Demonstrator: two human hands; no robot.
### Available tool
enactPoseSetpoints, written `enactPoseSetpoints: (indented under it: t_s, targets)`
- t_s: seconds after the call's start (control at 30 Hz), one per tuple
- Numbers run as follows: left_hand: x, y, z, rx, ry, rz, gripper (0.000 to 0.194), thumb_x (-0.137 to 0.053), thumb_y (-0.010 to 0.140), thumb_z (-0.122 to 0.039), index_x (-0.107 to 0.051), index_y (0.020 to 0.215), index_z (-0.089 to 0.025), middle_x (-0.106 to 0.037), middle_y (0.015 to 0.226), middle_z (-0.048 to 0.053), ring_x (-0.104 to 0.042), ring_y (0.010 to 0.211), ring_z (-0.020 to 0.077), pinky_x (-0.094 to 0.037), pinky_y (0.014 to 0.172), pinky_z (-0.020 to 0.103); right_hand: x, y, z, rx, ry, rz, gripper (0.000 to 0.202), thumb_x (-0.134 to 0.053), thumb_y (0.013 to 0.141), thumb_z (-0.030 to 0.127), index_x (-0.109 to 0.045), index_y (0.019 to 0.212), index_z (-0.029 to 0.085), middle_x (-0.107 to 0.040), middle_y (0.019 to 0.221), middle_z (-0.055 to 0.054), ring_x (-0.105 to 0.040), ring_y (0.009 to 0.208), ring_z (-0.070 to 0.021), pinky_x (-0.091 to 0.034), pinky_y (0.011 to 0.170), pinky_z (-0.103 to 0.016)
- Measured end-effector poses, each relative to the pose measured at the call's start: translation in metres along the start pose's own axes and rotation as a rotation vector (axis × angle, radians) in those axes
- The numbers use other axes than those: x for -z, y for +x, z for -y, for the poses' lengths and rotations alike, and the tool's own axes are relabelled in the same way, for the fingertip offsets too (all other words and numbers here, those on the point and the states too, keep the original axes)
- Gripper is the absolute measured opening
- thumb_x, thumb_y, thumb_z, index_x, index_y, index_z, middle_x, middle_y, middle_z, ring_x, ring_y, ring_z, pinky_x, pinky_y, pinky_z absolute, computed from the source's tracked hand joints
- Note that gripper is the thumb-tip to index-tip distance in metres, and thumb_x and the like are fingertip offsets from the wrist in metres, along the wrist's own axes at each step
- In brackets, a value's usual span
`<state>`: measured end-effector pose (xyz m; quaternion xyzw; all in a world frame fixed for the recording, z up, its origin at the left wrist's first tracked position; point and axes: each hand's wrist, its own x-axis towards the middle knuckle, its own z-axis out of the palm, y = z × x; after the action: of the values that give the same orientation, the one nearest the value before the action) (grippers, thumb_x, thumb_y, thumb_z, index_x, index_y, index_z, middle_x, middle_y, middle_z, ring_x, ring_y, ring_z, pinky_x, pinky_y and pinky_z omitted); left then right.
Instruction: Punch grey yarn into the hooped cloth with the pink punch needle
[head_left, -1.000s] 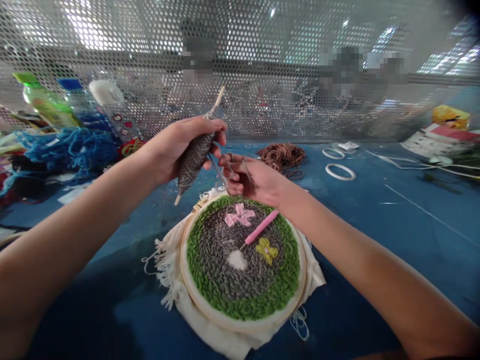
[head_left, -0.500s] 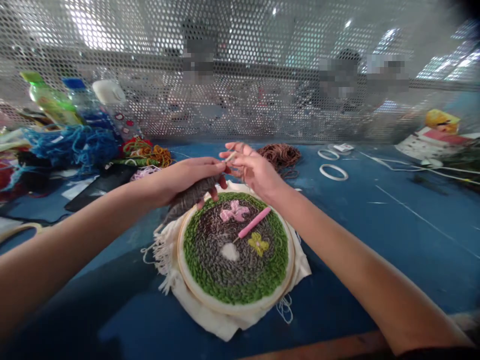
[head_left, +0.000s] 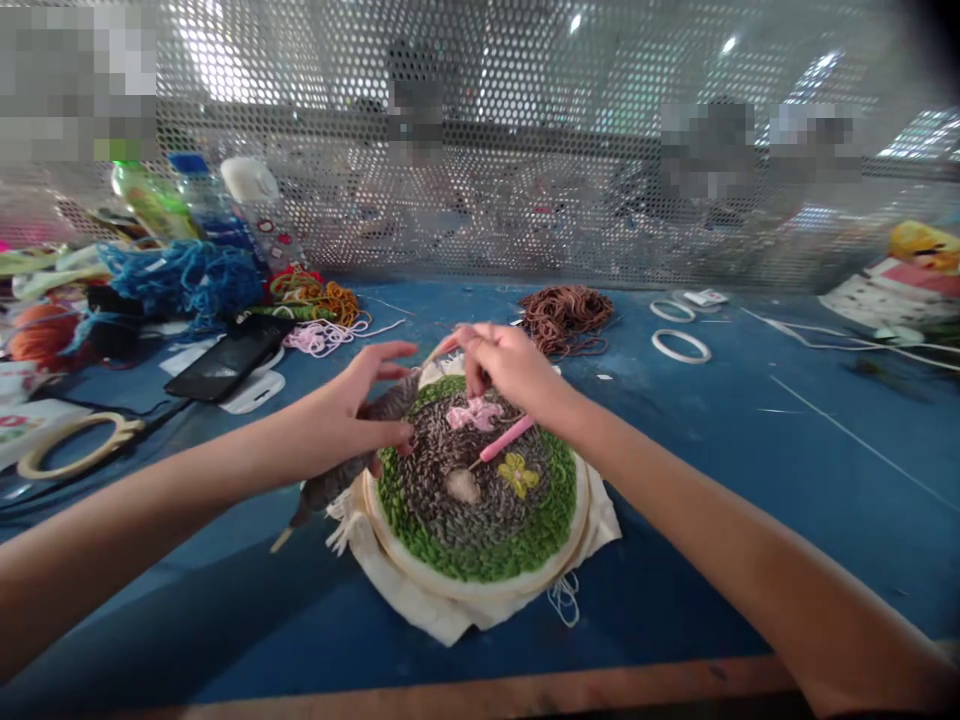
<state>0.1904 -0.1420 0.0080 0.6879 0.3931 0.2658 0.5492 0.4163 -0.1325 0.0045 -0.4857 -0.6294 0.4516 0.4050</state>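
A grey yarn bundle (head_left: 391, 400) wound on a stick lies in my left hand (head_left: 356, 415), whose fingers and thumb curve round it. My right hand (head_left: 499, 365) is closed in a pinch at the upper end of the stick, above the hoop's far rim. Below both hands is a round embroidery hoop (head_left: 469, 590) with white cloth, green and grey-brown loops, a pink shape (head_left: 475, 413) and a yellow flower (head_left: 517, 474). A pink-handled punch needle (head_left: 506, 439) rests on it, its tip near a pale oval patch (head_left: 463, 486).
Brown yarn (head_left: 566, 315) and white rings (head_left: 681, 346) are beyond the hoop. To the left are a black phone (head_left: 229, 357), a wooden ring (head_left: 75, 447), blue yarn (head_left: 180, 285) and bottles (head_left: 154, 200). A perforated metal screen (head_left: 510, 190) stands behind.
My left hand has turned and spread its fingers along the grey bundle, which now shows its lower stick end. My right hand's fingers have curled in. The view has shifted slightly left.
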Motion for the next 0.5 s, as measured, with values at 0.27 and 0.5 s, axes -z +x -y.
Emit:
enactPoseSetpoints:
  t_s: [0.27, 0.5]
  targets:
    - [0.001, -0.008, 0.024, 0.124, -0.086, 0.024, 0.037, -0.081, 0.078, -0.027, -0.065, 0.111, -0.02, -0.067, 0.066, -0.001, -0.055, 0.039, 0.0117, -0.045, 0.038, 0.019, 0.04, 0.001, 0.015, 0.038, 0.376, -0.14, 0.044, -0.023, 0.107, 0.043, -0.062, 0.1, 0.023, -0.053, 0.055, 0.006, -0.043, 0.042, -0.0095, -0.044, 0.054, -0.021]
    - [0.02, -0.005, 0.023, 0.101, -0.392, -0.115, 0.015, -0.072, 0.084, -0.033, -0.066, 0.08, -0.02, -0.064, 0.069, -0.001, -0.067, 0.057, 0.0178, -0.058, 0.054, 0.026, 0.023, -0.026, 0.025, -0.273, -0.268, 0.529, 0.085, -0.024, 0.094, 0.077, -0.074, 0.079, 0.011, -0.069, 0.059, -0.011, -0.045, 0.038, -0.011, -0.039, 0.044, -0.025]
